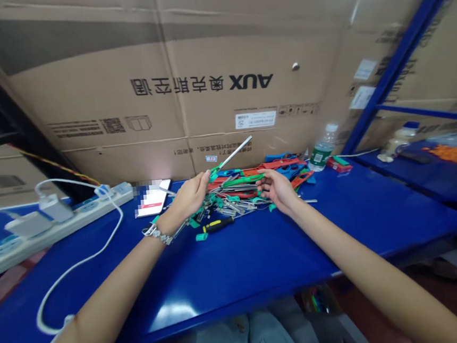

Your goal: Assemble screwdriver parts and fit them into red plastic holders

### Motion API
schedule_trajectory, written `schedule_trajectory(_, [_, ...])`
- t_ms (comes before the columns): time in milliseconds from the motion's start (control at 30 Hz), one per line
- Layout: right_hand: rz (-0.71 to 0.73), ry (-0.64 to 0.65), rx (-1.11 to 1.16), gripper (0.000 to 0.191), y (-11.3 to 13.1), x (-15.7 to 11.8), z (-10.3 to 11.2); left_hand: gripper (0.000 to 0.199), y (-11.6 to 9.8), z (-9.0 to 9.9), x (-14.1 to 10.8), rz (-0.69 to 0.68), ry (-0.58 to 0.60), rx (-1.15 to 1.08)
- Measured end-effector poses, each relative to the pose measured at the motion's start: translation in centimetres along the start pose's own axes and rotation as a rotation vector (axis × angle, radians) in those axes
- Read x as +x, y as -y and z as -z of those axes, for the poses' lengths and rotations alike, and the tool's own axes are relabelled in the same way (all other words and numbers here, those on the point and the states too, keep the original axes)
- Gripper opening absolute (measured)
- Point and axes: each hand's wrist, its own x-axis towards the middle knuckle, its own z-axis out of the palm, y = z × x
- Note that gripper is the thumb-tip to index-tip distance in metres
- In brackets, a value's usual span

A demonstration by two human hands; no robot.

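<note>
My left hand (194,195), with a watch on its wrist, is closed on a thin tool with a green part near the fingers and a silvery bar (235,152) pointing up to the right. At the right side of the pile, my right hand (278,189) has curled fingers around the end of a green-handled tool (240,180). Between and below both hands lies a heap of small metal pieces (234,207) and green scraps, with red and blue handles (284,164) behind. A yellow and black screwdriver (218,225) lies in front, beside a small green piece (202,237).
A white power strip (76,218) with plugs and a looping cable is at left. A phone-like white item (153,199) lies by the cardboard wall (201,45). At right stand a water bottle (323,150), a red box (339,165) and another bottle (399,140).
</note>
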Motion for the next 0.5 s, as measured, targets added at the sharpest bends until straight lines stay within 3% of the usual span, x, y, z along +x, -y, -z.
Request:
schedule_trajectory(167, [0.028,-0.073,-0.024,0.020,1.0,1.3,2.0,0.046,-1.8,-1.9,2.2,-0.037,0.049,0.016])
schedule_trajectory(367, [0.042,-0.159,-0.179,0.012,5.7,7.7,3.4,0.049,-2.3,-3.6,3.1,-0.057,0.050,-0.013])
schedule_trajectory(500, [0.047,-0.211,-0.231,0.027,6.7,9.2,3.6,0.050,-2.6,-3.7,3.2,-0.053,0.043,-0.016])
